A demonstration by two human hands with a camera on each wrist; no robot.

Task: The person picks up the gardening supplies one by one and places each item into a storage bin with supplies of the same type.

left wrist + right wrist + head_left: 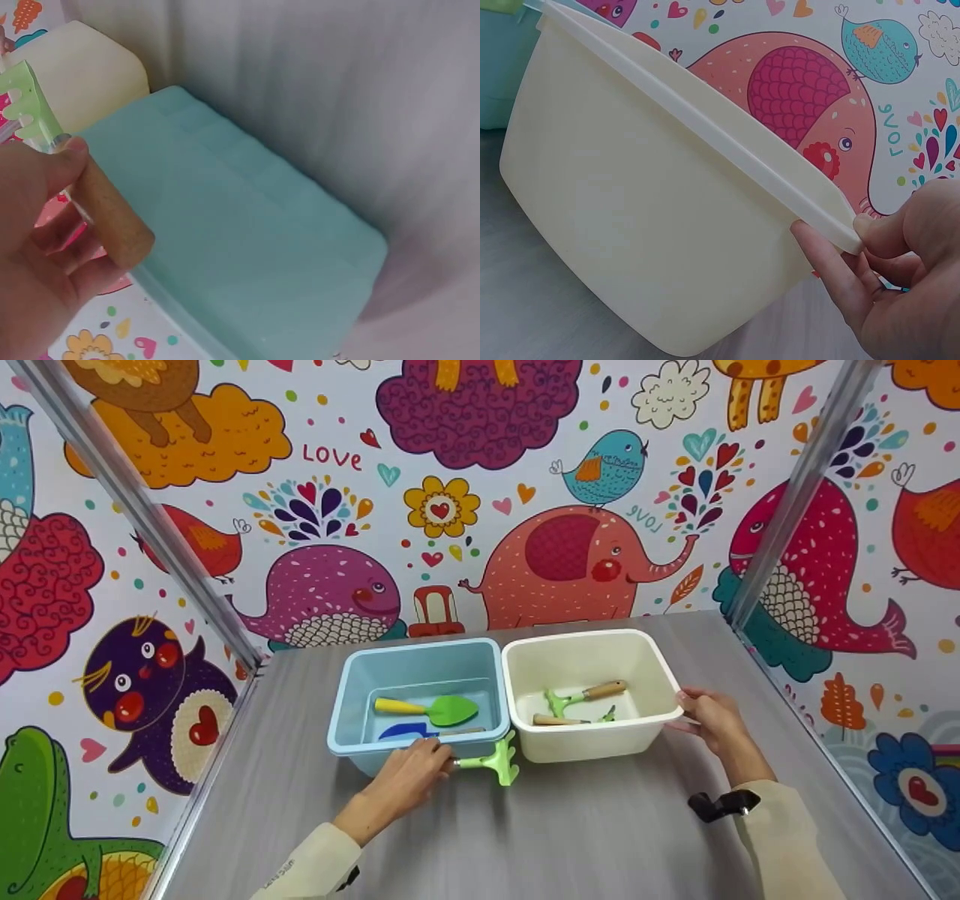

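Observation:
My left hand (pixel 416 774) grips a small garden hand rake (pixel 496 763) by its wooden handle (pixel 112 214), in front of the light blue tub (pixel 420 660). Its green tines point toward the cream tub (pixel 592 744). At that tub's right corner, my right hand (pixel 716 721) pinches the rim between thumb and fingers, as the right wrist view shows too. A green trowel (pixel 452 710) with a yellow handle lies in the blue tub beside a blue tool (pixel 405 730). Inside the cream tub are another green rake (pixel 559 702) and a wooden-handled tool (pixel 559 720), partly hidden by the front wall.
Both tubs stand side by side on a grey table (pixel 585 840). Printed walls (pixel 442 577) with cartoon animals enclose it at the back and sides, with metal posts (pixel 772 510) in the corners. A black strap (pixel 724 805) sits around the right wrist.

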